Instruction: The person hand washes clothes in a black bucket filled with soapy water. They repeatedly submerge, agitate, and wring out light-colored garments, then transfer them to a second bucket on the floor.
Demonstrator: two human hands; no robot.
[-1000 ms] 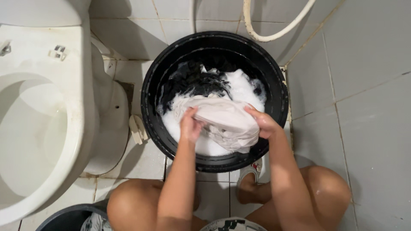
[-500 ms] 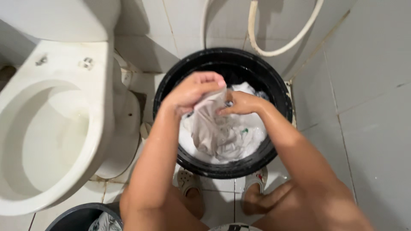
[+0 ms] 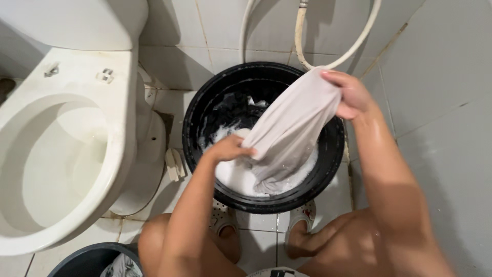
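Tiled bathroom floor, black basin point(image 3: 328, 169) below both hands, right fingers point(image 3: 344, 87) and left fingers point(image 3: 237, 150) gripping pale wet cloth point(image 3: 289, 128), stretched for wringing over suds.

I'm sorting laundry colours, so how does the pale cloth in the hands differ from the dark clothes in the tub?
The pale cloth is lifted and stretched between both hands; the dark clothes lie bunched in the black tub. One is off-white, the other black. Both look wet.

- You have no packages, labels, signs or screens anywhere in view here.
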